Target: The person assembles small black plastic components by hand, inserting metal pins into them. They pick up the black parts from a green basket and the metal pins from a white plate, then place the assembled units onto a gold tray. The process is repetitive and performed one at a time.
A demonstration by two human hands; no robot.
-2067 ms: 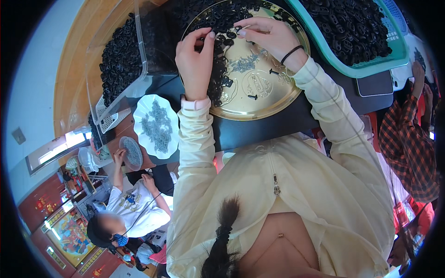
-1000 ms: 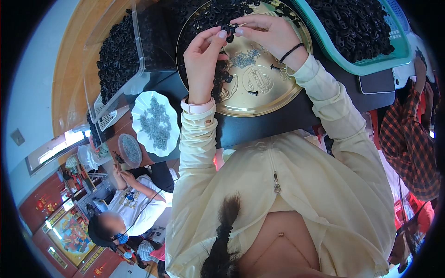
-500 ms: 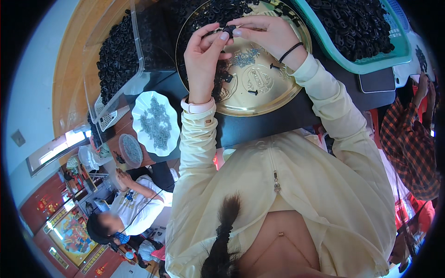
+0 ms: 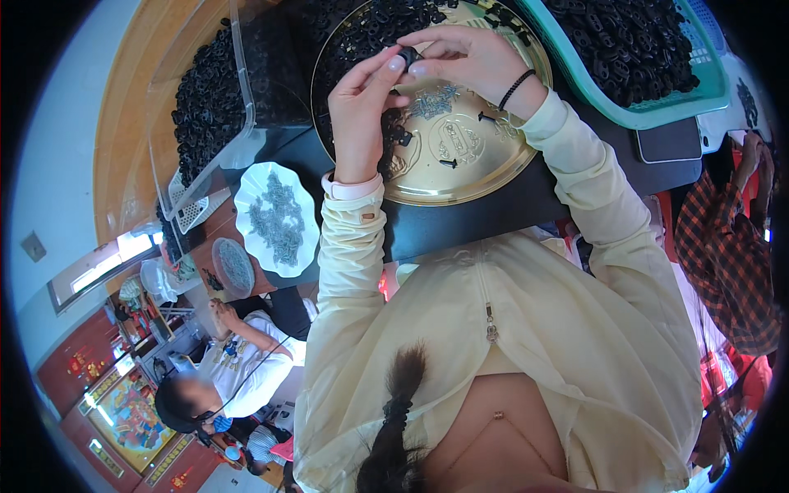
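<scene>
Over a round gold tray (image 4: 493,177), both my hands meet at a small black plastic part (image 4: 408,56). My left hand (image 4: 367,94) pinches it between thumb and fingers from the left. From the right, my right hand (image 4: 472,62) closes thumb and fingertips on the same part, hiding much of it. Below them on the tray lies a small heap of silvery screws or pins (image 4: 436,102), with a few loose black pieces (image 4: 448,163) around it. Many more black parts (image 4: 362,37) cover the tray's far left side.
A clear bin of black parts (image 4: 209,107) stands left, a green basket (image 4: 657,117) of them right. A white scalloped dish (image 4: 246,218) holds small metal pieces, beside a round clear tub (image 4: 234,267). A phone-like slab (image 4: 670,146) lies right. Other people sit at both sides.
My right hand has shifted slightly, its fingers closing in on the black part. My left fingers have drawn together a little around it.
</scene>
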